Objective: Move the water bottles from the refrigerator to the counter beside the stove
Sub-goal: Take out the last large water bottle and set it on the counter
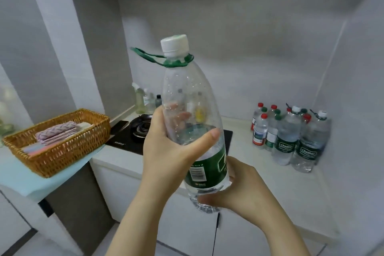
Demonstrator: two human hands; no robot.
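Water bottle (187, 89), white-capped and slightly tilted, fills frame centre above the bench (259, 172) edge. Left hand (166, 151) grasps its middle and right hand (239, 187) grips its base. Other bottles (291, 137) cluster at right on the bench, beyond the stove (135, 131).

The pale counter (259, 164) has a black stove (128, 141) set into its left end. In its back right corner, against the wall, bottles (291, 137) stand upright in a tight cluster. Spray bottles (143, 101) stand behind the stove. To the left, a basket (58, 141) of folded cloths (56, 133) sits on a separate blue cover (27, 181).
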